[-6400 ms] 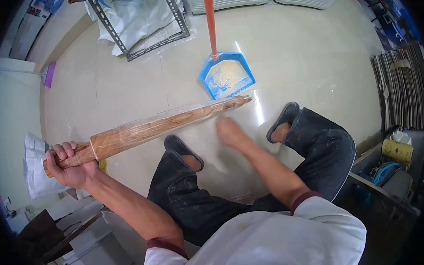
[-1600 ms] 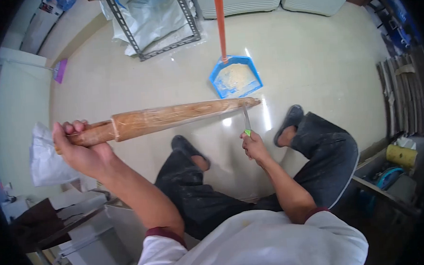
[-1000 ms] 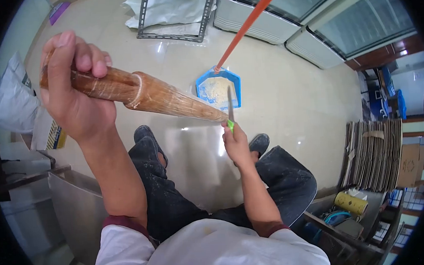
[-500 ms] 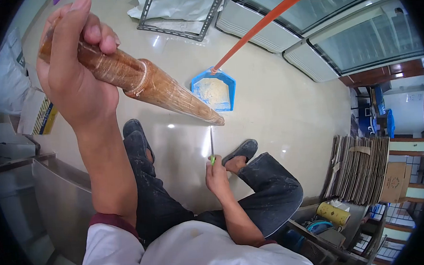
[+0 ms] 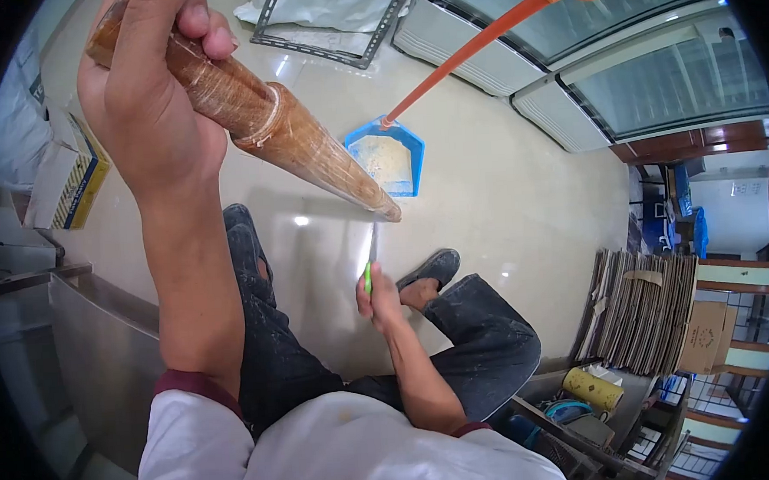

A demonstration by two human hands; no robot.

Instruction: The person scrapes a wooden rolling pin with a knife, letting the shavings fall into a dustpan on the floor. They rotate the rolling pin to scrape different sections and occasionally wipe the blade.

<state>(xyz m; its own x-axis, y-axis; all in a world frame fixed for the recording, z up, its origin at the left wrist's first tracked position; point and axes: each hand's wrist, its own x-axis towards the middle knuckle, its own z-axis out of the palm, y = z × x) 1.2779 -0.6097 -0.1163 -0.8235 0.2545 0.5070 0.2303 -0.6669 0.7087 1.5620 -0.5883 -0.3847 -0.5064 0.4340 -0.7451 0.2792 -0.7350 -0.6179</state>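
Observation:
My left hand [image 5: 156, 104] is wrapped round the thick end of a brown, tapered wooden rod [image 5: 297, 140], raised high at the upper left. A ridge circles the rod near its middle, pale streaks mark its surface, and its narrow end slants down toward the floor. Lower, between my knees, my right hand [image 5: 379, 299] is closed on the green handle of a knife [image 5: 368, 276]. The knife's thin blade points up toward the rod's narrow tip and overlaps the bright floor reflection just below it.
A blue dustpan [image 5: 419, 164] with pale powder in it and a long orange handle [image 5: 470, 53] stands ahead on the tiled floor. Glass-fronted cabinets [image 5: 672, 77] are at the upper right, stacked flattened cardboard [image 5: 641, 313] at the right. A carton [image 5: 77, 182] sits at the left.
My left hand and the rod have shifted slightly right and up. My right hand has moved a little left and turned, tilting the knife.

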